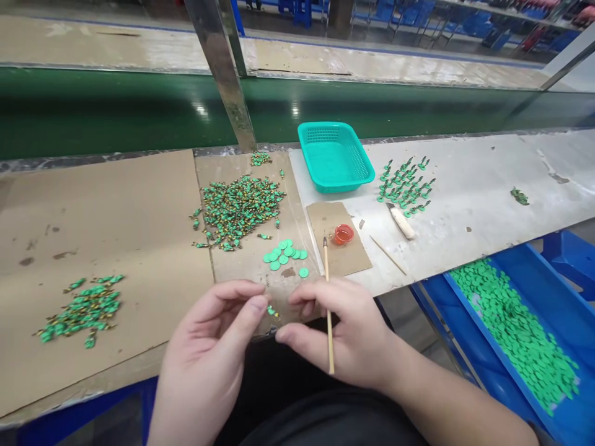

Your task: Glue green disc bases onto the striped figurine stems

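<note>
My left hand (216, 350) pinches a small green and yellow figure (273, 311) between thumb and fingertips at the table's front edge. Just to its right, my right hand (344, 328) holds a thin wooden brush (326, 263), its dark tip pointing away from me. The right thumb is apart from the figure. Beyond the hands lie loose green discs (284, 253) and a large heap of similar figures (242, 207). A small red cup (343, 234) of liquid sits on a cardboard piece (357, 265).
A teal basket (335, 162) stands at the back. Right of it are figures standing on discs (404, 186), a white-handled tool (400, 223) and a thin stick (388, 255). A smaller figure heap (86, 310) lies left. A blue bin (558, 310) holding green discs is lower right.
</note>
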`<state>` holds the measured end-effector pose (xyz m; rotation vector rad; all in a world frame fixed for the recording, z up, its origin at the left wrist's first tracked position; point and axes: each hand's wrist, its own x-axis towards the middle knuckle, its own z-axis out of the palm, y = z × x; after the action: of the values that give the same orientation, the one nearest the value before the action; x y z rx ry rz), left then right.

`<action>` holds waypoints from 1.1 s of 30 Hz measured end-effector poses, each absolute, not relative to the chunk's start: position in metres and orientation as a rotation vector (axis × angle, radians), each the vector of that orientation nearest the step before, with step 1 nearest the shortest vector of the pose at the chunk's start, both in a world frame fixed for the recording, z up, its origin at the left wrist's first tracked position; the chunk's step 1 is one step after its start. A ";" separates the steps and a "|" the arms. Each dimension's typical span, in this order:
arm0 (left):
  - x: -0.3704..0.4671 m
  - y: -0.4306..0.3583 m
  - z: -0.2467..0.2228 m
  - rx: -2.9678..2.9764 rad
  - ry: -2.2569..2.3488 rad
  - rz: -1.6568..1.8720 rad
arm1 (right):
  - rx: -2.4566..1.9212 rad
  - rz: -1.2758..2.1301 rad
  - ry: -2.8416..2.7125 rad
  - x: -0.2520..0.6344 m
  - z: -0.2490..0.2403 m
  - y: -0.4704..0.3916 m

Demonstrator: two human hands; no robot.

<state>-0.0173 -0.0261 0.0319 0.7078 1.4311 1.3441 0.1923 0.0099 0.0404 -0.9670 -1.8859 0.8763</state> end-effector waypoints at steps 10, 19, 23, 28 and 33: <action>-0.016 -0.020 0.038 0.862 1.217 1.211 | -0.945 1.800 -1.344 0.188 0.062 0.011; -0.021 -0.022 0.023 0.782 1.163 1.179 | -0.816 1.795 -1.369 0.195 0.050 0.006; -0.045 -0.020 0.007 0.975 1.341 1.264 | -0.910 1.275 -1.478 0.225 0.052 0.011; -0.054 -0.004 -0.005 1.532 1.509 1.152 | -1.062 1.002 -1.390 0.256 0.056 0.048; -0.045 0.012 -0.015 2.299 1.136 0.966 | -1.043 0.583 -1.408 0.251 0.042 0.082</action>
<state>-0.0452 0.0117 -0.0147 2.2992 1.1359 0.9662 0.2512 0.0816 0.0422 -1.0430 -1.4081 0.5831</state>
